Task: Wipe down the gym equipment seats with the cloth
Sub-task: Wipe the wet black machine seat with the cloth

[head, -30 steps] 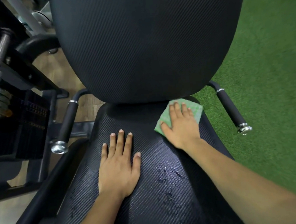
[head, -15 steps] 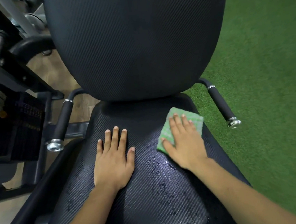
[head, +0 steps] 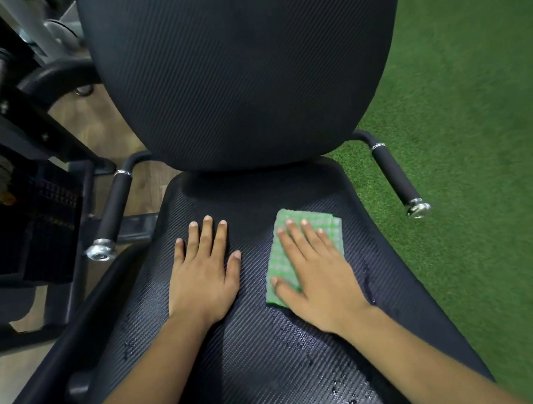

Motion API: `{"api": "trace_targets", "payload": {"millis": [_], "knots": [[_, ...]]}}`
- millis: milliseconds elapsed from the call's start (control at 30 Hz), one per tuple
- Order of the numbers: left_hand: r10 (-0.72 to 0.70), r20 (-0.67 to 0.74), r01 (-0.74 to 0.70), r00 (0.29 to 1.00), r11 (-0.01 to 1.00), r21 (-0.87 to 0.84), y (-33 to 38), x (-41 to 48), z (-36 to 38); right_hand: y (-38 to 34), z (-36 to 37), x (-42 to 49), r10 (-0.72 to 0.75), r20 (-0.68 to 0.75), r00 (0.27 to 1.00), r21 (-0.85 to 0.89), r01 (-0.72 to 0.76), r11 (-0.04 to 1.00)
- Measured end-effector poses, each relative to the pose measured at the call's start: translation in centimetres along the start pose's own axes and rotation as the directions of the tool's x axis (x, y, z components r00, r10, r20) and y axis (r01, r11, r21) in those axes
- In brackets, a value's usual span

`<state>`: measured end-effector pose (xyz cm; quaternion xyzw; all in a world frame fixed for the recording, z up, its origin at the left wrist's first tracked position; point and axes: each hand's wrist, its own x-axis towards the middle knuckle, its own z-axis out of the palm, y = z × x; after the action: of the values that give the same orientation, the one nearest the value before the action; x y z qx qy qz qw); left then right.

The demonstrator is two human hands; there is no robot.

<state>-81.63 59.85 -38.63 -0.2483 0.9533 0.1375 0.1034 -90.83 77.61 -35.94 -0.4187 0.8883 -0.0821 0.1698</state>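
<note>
The limp, soft green checked cloth (head: 283, 260) seemed best pressed from above, as the flat right hand (head: 316, 280) did, left hand (head: 202, 273) spread on the black ribbed seat (head: 268, 374).

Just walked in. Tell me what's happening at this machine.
A person is wiping the black seat of a gym machine. The right hand presses a folded green checked cloth flat on the seat's right side, fingers straight. The left hand rests flat on the seat beside it, holding nothing. Water droplets sit on the near part of the seat, not yet wiped. The backrest stands behind.
</note>
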Motion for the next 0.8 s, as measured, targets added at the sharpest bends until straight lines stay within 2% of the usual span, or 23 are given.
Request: {"api": "trace_targets", "payload": {"millis": [100, 233, 267, 333, 433, 500, 567, 700, 800], "knots": [[0.001, 0.004, -0.001, 1.0, 1.0, -0.001, 0.0, 0.0, -0.1, 1.4, -0.5, -1.1, 0.057, 0.02, 0.998, -0.008, -0.057, 0.998], [-0.003, 0.005, 0.003, 1.0, 1.0, -0.007, 0.0, 0.0, 0.0, 5.7, -1.4, -0.1, 0.325, -0.014, 0.946, -0.079, -0.325, 0.942], [-0.004, 0.01, 0.004, 1.0, 1.0, 0.003, 0.0, 0.0, 0.1, 6.0, -1.4, 0.2, 0.353, -0.006, 0.936, -0.085, -0.352, 0.932], [-0.004, 0.013, 0.003, 1.0, 1.0, 0.022, -0.1, 0.0, 0.1, 5.0, -1.1, 0.3, 0.316, 0.013, 0.949, -0.094, -0.313, 0.945], [-0.002, 0.012, 0.002, 1.0, 1.0, 0.012, 0.0, 0.1, 0.1, 1.9, -0.4, -1.7, 0.123, -0.021, 0.992, -0.077, -0.124, 0.989], [-0.005, 0.014, 0.005, 1.0, 1.0, 0.009, 0.0, 0.0, 0.0, 1.0, -0.1, -2.9, 0.072, -0.008, 0.997, -0.035, -0.073, 0.997], [-0.007, 0.015, 0.006, 1.0, 1.0, 0.011, 0.0, 0.0, 0.0, 1.9, -0.4, -2.7, 0.125, -0.019, 0.992, -0.014, -0.125, 0.992], [-0.002, 0.018, 0.002, 1.0, 1.0, 0.01, 0.0, 0.0, 0.0, 3.3, -0.9, 0.9, 0.379, -0.043, 0.924, 0.036, -0.378, 0.925], [0.004, 0.014, -0.004, 1.0, 1.0, 0.004, -0.1, 0.0, 0.1, 2.4, -0.3, 1.8, 0.405, -0.026, 0.914, -0.023, -0.406, 0.914]]}}
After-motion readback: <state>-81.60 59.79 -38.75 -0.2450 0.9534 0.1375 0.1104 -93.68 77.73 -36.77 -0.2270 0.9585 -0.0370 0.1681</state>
